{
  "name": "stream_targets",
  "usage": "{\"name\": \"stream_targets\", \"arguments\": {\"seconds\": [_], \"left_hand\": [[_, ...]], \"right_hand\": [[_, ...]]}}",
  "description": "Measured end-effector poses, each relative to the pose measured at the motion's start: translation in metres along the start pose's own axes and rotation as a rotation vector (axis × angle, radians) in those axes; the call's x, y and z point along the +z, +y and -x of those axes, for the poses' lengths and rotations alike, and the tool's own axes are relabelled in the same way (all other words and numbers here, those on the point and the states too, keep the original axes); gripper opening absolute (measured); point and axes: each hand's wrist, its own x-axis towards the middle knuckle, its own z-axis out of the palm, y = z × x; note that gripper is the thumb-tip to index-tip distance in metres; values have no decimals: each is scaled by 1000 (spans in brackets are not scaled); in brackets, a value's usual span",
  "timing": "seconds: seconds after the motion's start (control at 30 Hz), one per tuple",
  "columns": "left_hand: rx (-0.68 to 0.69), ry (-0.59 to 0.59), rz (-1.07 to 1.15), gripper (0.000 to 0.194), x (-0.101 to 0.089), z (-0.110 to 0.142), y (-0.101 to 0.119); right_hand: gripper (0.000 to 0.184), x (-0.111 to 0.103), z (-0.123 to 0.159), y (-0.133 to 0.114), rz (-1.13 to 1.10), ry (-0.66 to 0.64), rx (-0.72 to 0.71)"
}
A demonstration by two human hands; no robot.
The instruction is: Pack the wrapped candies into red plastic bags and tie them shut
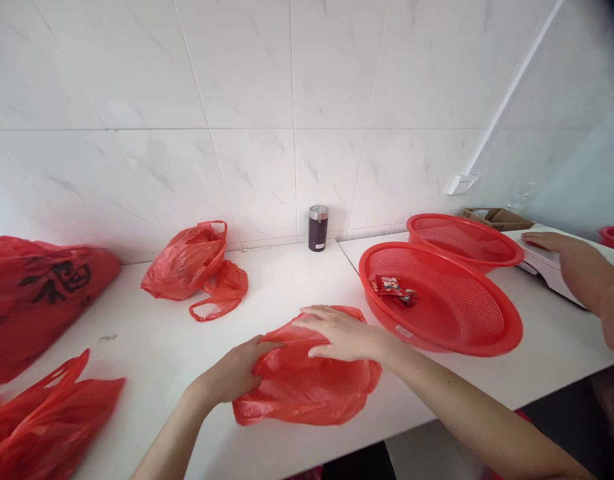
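A red plastic bag [317, 393] lies loosely spread on the table right in front of me, its mouth partly open. At its left side my left hand [234, 370] grips the thin plastic, with some fingertips hidden in the folds. My right hand [337, 332] reaches over the bag's upper part, fingers stretched out and thumb apart, touching the plastic. Just to the right of the bag stands a red perforated basket [471, 327], with a few small red-wrapped packets [394, 288] inside.
Behind the basket is another red basket [457, 230]. A co-worker's hand [547, 241] rests by a white scale [551, 270]. A dark tumbler [317, 230] stands near the wall. Filled red bags [181, 263] lie at back left, and larger red bags [41, 287] at far left. A cardboard box [507, 219] sits at back right.
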Motion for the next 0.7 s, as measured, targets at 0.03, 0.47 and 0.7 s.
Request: {"name": "stream_targets", "arguments": {"seconds": [0.03,0.47,0.7], "left_hand": [[11,-13,95,75,-1,2,-1],[-47,268,668,49,51,9,-32],[-55,402,607,52,55,1,-19]], "right_hand": [[64,0,-1,6,15,-18,74],[46,-104,32,104,44,292,471],[98,-67,33,180,96,67,818]]}}
